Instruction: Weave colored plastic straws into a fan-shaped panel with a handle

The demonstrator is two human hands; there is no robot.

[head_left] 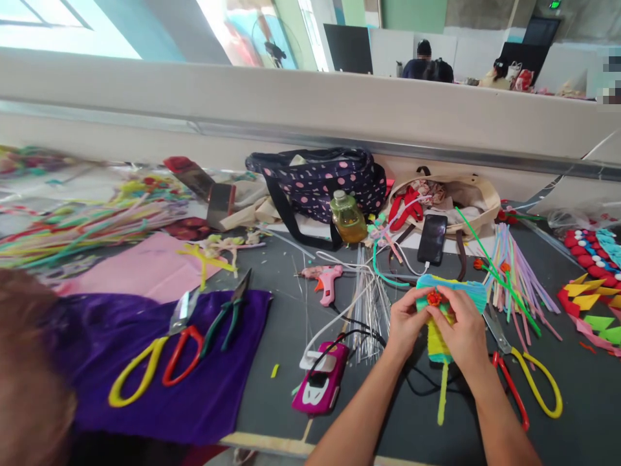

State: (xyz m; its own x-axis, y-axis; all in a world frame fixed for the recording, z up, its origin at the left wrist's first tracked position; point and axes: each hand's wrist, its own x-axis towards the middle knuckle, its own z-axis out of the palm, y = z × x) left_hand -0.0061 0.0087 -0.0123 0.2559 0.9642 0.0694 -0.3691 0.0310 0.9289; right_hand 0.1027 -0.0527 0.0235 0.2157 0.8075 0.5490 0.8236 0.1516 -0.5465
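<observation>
A small red-orange flower-like piece is pinched between the fingertips of my left hand and my right hand. It sits over a T-shaped turquoise and yellow fuzzy craft piece, partly hidden by my fingers. Whether the flower touches this piece, I cannot tell. From its lower end a thin yellow-green stick points toward me. Beside my right forearm lie scissors with one red and one yellow handle. A bundle of pastel pipe cleaners lies beyond my right hand, with a long green one across it.
Left of my arms are a pink glue gun, clear sticks and a magenta car-shaped device with cords. A phone, bottle and dark bag stand behind. More scissors and pliers rest on purple cloth.
</observation>
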